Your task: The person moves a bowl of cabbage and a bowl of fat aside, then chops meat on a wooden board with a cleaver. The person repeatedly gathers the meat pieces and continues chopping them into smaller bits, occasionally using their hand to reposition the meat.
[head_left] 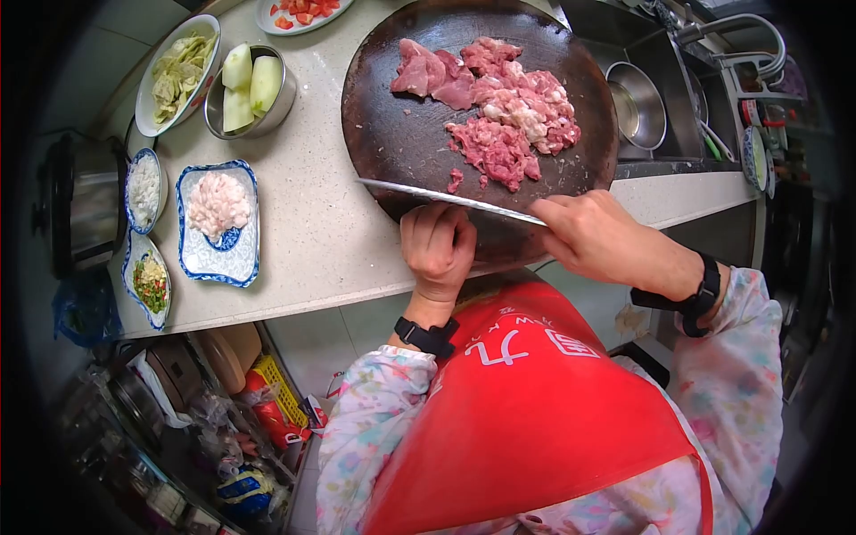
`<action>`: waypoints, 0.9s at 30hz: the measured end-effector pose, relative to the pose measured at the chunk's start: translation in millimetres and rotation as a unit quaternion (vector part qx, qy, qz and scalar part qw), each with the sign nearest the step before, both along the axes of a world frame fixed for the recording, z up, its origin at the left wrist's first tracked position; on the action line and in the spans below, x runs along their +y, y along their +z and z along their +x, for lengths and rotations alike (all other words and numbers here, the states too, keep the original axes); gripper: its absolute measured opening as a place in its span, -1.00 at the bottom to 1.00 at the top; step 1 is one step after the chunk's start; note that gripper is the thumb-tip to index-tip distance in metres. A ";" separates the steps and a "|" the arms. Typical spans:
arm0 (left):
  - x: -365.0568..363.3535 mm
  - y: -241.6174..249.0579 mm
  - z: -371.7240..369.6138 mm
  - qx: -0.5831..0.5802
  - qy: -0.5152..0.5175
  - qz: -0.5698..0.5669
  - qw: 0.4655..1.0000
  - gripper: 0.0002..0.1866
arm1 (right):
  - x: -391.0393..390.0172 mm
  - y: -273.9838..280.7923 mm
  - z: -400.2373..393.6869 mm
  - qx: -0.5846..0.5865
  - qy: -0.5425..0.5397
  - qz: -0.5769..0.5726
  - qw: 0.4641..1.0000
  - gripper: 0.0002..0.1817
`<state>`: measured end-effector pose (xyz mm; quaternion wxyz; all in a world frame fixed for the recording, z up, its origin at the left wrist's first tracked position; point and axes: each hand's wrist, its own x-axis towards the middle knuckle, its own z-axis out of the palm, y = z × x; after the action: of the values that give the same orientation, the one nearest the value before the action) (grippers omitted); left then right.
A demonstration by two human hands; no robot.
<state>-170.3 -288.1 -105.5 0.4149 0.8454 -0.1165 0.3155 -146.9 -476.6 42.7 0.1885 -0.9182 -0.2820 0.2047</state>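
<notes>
A large round wooden cutting board [383, 116] bears raw meat. Sliced pieces of meat [432, 76] lie on its far left, and a chopped heap of meat [526, 111] spreads to their right. My right hand [606, 242] is closed around the handle of a knife [446, 195], whose blade runs left across the near part of the board. Just below the blade, my left hand [437, 245] is curled at the board's near edge. Its fingertips are tucked behind the blade, so whatever they may hold is hidden.
On the counter's left stand a patterned dish of pale minced meat [218, 207], a steel bowl of peeled green chunks [250, 89], a bowl of pale green slices [183, 76], white powder [143, 187] and chopped seasonings [150, 283]. A sink with a metal bowl [637, 102] lies right.
</notes>
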 end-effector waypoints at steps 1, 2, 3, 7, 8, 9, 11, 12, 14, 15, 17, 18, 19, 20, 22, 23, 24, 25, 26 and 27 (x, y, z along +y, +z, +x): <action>-0.7 0.6 0.6 -0.002 0.001 -0.003 1.000 -0.73 | -4.9 4.0 -1.3 0.019 0.000 -0.012 1.000 -0.85; -1.0 0.9 1.4 -0.002 0.001 -0.003 1.000 -0.73 | -6.8 5.9 -1.3 0.038 0.001 -0.024 0.999 -0.85; -1.1 1.1 2.0 0.000 0.000 -0.002 1.000 -0.75 | -5.0 4.9 0.9 0.039 0.001 -0.024 0.999 -0.85; -0.7 1.5 0.9 0.023 -0.008 0.000 1.000 -0.77 | 30.7 -16.7 21.3 0.026 -0.007 -0.005 1.000 -0.85; -0.7 1.9 0.9 0.022 -0.008 0.001 1.000 -0.77 | 42.7 -24.2 27.4 -0.001 -0.018 0.034 0.999 -0.84; -0.1 2.7 0.2 0.021 -0.010 -0.001 1.000 -0.76 | 49.6 -27.0 31.6 -0.002 -0.018 0.036 0.999 -0.84; 2.0 2.0 -0.6 0.017 -0.016 0.002 1.000 -0.76 | 57.7 -30.6 35.4 0.008 -0.004 0.031 0.999 -0.82; 2.8 1.6 -1.5 0.016 -0.020 0.004 1.000 -0.76 | 53.1 -31.4 31.1 0.007 -0.008 0.032 0.999 -0.82; 2.1 1.7 0.5 0.008 -0.021 0.007 1.000 -0.77 | 31.5 -30.0 21.5 -0.005 -0.036 0.033 0.999 -0.84; 2.0 1.9 0.7 0.005 -0.020 -0.002 1.000 -0.74 | 21.1 -20.4 16.2 0.021 -0.060 0.025 0.998 -0.86; 2.4 2.7 -4.0 0.007 -0.018 -0.004 1.000 -0.74 | 9.7 -14.7 2.9 0.004 -0.070 0.029 0.997 -0.87; 2.9 2.1 -4.3 0.002 -0.022 -0.006 1.000 -0.73 | 8.2 -13.5 -0.5 -0.019 -0.085 0.034 0.996 -0.88; 2.7 2.1 -4.6 0.003 -0.024 -0.006 1.000 -0.73 | 9.5 -11.4 -1.0 -0.024 -0.080 0.038 0.996 -0.87; 2.5 2.3 -4.8 0.006 -0.023 -0.005 1.000 -0.73 | 12.4 -9.6 -2.9 -0.023 -0.082 0.039 0.996 -0.87; 2.8 2.5 -5.3 0.010 -0.022 -0.003 1.000 -0.73 | 18.9 -7.7 -7.1 0.035 -0.095 0.072 0.992 -0.86; 2.9 2.8 -5.6 0.011 -0.019 0.001 1.000 -0.73 | 19.6 -8.6 -7.8 0.038 -0.096 0.070 0.992 -0.85; 2.7 3.1 -5.9 0.013 -0.018 0.004 1.000 -0.73 | 19.1 -8.8 -8.3 0.040 -0.099 0.070 0.992 -0.85; 2.1 3.1 -5.7 0.013 -0.021 0.004 1.000 -0.73 | 17.6 -8.6 -8.6 0.050 -0.107 0.067 0.991 -0.85; 1.0 0.5 -0.1 0.004 -0.019 0.005 1.000 -0.74 | 15.5 -10.3 -5.5 0.053 -0.113 0.063 0.990 -0.85; 0.1 0.6 0.0 0.002 -0.017 0.005 1.000 -0.74 | 11.2 -8.5 -8.4 0.053 -0.114 0.062 0.990 -0.85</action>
<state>-170.3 -288.0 -104.9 0.4159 0.8460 -0.1316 0.3067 -155.3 -465.4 34.2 0.2822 -0.9185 -0.1775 0.2127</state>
